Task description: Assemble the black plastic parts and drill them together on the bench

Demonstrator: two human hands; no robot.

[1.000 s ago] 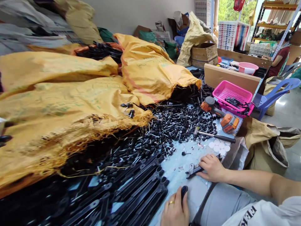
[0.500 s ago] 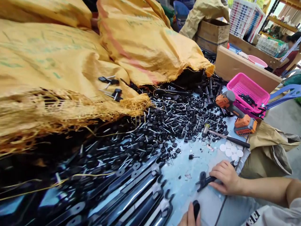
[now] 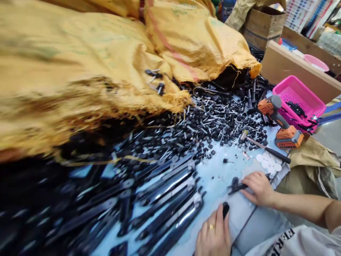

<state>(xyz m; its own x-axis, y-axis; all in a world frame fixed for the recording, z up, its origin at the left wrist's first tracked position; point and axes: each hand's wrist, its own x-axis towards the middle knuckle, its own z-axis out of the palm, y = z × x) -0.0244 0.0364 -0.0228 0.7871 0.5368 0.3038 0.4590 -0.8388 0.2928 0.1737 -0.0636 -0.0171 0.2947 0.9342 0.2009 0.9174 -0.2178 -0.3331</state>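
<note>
My right hand (image 3: 258, 187) rests on the pale blue table near its front edge, fingers curled over a black metal bracket (image 3: 236, 185) that sticks out to the left. My left hand (image 3: 213, 234), with a ring on one finger, sits at the bottom edge, closed round a small black rounded part (image 3: 225, 209) whose tip pokes out above the fingers. Long black flat bars (image 3: 170, 199) lie in rows just left of both hands. A heap of small black knobs with metal pins (image 3: 202, 131) spreads behind them.
Big yellow woven sacks (image 3: 106, 64) cover the left and back. A hammer (image 3: 263, 146), white discs (image 3: 269, 162), an orange cordless drill (image 3: 279, 119) and a pink basket (image 3: 299, 99) sit at the right. A cardboard box (image 3: 265, 21) and wooden board (image 3: 293, 67) stand behind.
The view has tilted down and swung left, blurring the left side. Both hands have kept their hold, and my left hand shows more fully.
</note>
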